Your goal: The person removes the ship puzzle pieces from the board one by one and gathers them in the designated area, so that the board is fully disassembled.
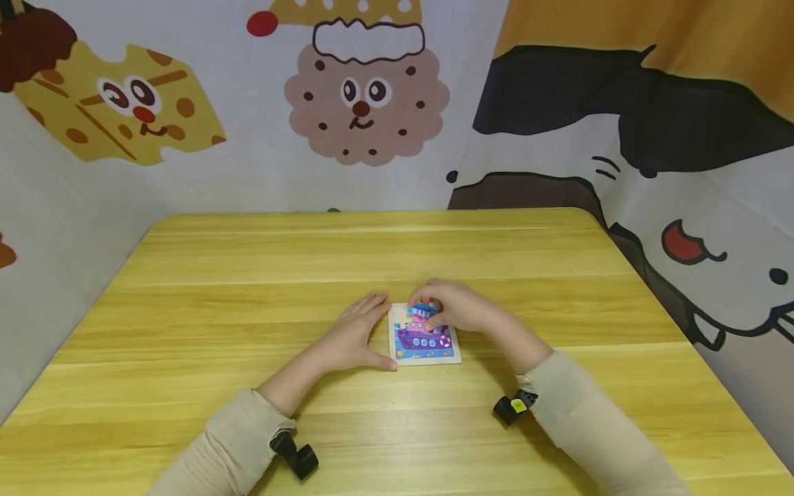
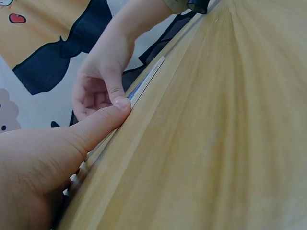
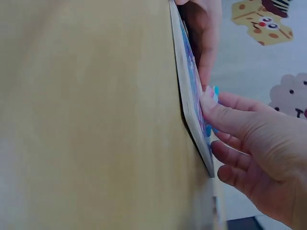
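Puzzle board (image 1: pixel 428 363) — pale-rimmed, face up, showing a purple ship. Blue-and-pink piece (image 1: pixel 421 313) — pinched at the board's far half.

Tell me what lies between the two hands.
In the head view, a ship jigsaw puzzle lies there, left hand at its left edge, right hand over its upper right.

wood-grain table (image 1: pixel 384 255) | white printed backdrop (image 1: pixel 248 182) behind | cheese print (image 1: pixel 124 110) left | biscuit print (image 1: pixel 366 124) centre | animal print (image 1: pixel 651 213) right
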